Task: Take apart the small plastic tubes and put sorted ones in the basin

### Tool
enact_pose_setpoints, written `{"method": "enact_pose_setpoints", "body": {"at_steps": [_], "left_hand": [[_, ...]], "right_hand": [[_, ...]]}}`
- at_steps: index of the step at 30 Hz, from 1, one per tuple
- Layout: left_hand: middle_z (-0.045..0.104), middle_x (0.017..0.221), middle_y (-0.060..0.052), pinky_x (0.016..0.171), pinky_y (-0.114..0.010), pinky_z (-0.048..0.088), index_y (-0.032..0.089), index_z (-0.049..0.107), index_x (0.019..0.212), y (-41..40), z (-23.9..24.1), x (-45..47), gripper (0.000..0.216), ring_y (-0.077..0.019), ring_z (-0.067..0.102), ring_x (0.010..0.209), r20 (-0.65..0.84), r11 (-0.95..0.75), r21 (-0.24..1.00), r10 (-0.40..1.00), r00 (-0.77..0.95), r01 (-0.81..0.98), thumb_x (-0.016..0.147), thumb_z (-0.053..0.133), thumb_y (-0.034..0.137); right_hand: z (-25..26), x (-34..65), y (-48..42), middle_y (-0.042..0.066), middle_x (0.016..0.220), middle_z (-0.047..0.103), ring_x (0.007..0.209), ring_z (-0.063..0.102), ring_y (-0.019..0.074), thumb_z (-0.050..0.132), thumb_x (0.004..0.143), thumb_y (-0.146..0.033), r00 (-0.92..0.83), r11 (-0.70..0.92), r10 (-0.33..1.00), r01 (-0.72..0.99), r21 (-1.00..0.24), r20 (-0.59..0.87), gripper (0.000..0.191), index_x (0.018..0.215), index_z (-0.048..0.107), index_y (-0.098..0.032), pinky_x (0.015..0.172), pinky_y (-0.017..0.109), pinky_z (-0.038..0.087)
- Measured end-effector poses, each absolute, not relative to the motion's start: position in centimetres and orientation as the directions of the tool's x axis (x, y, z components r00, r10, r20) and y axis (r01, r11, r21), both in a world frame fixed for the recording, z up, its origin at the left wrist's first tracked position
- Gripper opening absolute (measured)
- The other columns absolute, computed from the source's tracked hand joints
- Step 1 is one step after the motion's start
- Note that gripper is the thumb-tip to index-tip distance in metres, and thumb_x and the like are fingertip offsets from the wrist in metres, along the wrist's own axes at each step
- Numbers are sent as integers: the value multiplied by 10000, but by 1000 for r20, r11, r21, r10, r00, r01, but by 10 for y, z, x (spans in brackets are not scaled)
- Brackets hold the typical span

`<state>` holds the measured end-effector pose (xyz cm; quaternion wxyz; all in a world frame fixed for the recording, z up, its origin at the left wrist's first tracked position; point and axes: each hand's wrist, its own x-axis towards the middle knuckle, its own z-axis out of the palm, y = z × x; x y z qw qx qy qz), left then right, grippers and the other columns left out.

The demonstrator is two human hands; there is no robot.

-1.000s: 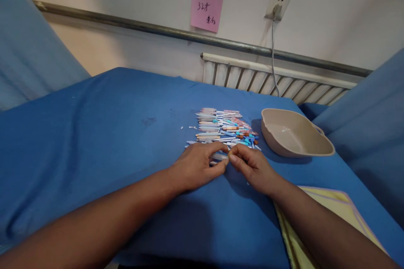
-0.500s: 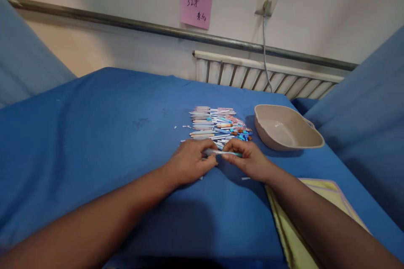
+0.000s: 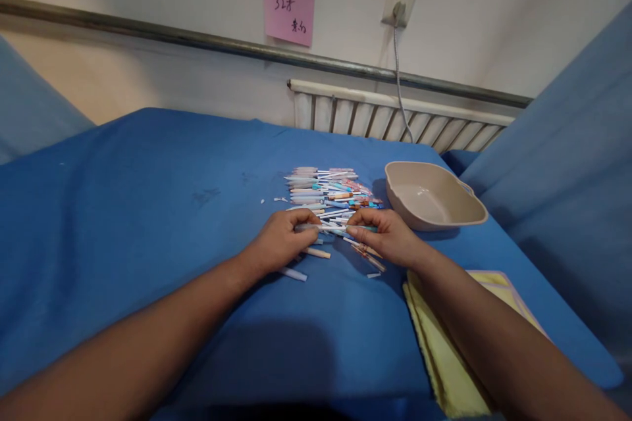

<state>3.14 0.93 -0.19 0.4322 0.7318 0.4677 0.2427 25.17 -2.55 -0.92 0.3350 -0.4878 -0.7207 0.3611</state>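
A heap of small pens (image 3: pixel 328 187) with white, blue and orange parts lies on the blue cloth-covered table (image 3: pixel 148 210). Just in front of the heap, both my hands pinch one thin pen (image 3: pixel 328 228) held level between them. My left hand (image 3: pixel 279 240) grips its left end with curled fingers, my right hand (image 3: pixel 388 237) grips its right end. A few loose pens (image 3: pixel 316 252) lie on the cloth under my hands.
A beige oval bowl (image 3: pixel 459 214) stands right of the heap. A yellow cloth (image 3: pixel 447 368) lies at the front right under my right forearm. Behind the table are a radiator (image 3: pixel 395 120), a wall socket with a cable (image 3: pixel 399 3) and a pink note (image 3: pixel 289 8).
My hands have moved a little towards the heap and now hold the pen stretched out between them. Several loose pens now show on the cloth under my hands.
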Motion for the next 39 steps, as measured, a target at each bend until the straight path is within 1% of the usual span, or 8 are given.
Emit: {"method": "enact_pose_setpoints", "body": {"at_steps": [5, 13, 17, 20, 23, 28, 34, 39], "left_hand": [[527, 588, 32, 426, -203, 441, 139, 639, 787, 15, 0, 28, 223, -121, 517, 494, -68, -108, 906, 917, 392, 409, 706, 564, 333], [395, 509, 76, 370, -209, 432, 152, 602, 731, 17, 3, 28, 216, -91, 426, 415, -148, 43, 954, 928, 341, 298, 660, 614, 356], [325, 451, 103, 333, -207, 420, 160, 578, 742, 15, 7, 29, 203, -66, 328, 352, -198, 112, 960, 918, 343, 257, 655, 607, 341], [316, 444, 109, 309, -191, 393, 157, 564, 729, 15, 8, 30, 203, -51, 283, 336, -200, 120, 963, 918, 342, 242, 647, 604, 338], [306, 445, 113, 310, -199, 405, 162, 561, 735, 15, 6, 30, 208, -55, 286, 338, -202, 123, 964, 918, 341, 237, 652, 610, 347], [316, 438, 108, 313, -197, 405, 165, 569, 733, 14, 4, 31, 199, -68, 319, 346, -199, 113, 962, 913, 355, 248, 680, 612, 352], [324, 451, 107, 318, -213, 436, 158, 577, 743, 14, 3, 31, 203, -65, 325, 345, -202, 113, 961, 913, 356, 254, 682, 609, 349], [314, 467, 107, 327, -240, 467, 148, 578, 760, 14, 2, 32, 238, -64, 323, 358, -191, 106, 963, 916, 351, 247, 673, 617, 366]], "right_hand": [[-8, 265, -19, -6, 733, 570, 682, 510, 124, 572, 830, -326, -277, 276, 947, 432, -858, 165, 176, 768, 602, -163, 671, 252, 407], [-9, 274, -15, -47, 619, 486, 545, 422, 90, 590, 811, -405, -334, 106, 942, 384, -917, -31, 246, 769, 552, -165, 514, 211, 339], [-11, 275, -16, -36, 634, 551, 546, 482, 98, 619, 787, -410, -380, 41, 918, 378, -925, -115, 247, 765, 552, -173, 533, 226, 382], [-13, 271, -18, -13, 665, 597, 590, 530, 116, 630, 774, -379, -413, 87, 906, 387, -918, -89, 215, 739, 580, -173, 567, 241, 409], [-15, 262, -23, -10, 648, 601, 595, 533, 120, 618, 788, -329, -404, 168, 913, 506, -846, -60, 166, 722, 618, -176, 566, 235, 403], [-16, 245, -34, 13, 721, 655, 648, 562, 134, 631, 794, -260, -361, 304, 932, 754, -583, 19, 91, 751, 667, -190, 580, 240, 365], [-13, 239, -38, 36, 770, 696, 697, 592, 158, 627, 822, -339, -349, 319, 937, 831, -456, 20, 150, 786, 674, -202, 589, 247, 337], [1, 252, -37, 15, 702, 685, 634, 572, 138, 554, 860, -328, -287, 256, 957, 907, -333, -45, 197, 738, 646, -203, 548, 241, 296]]}}
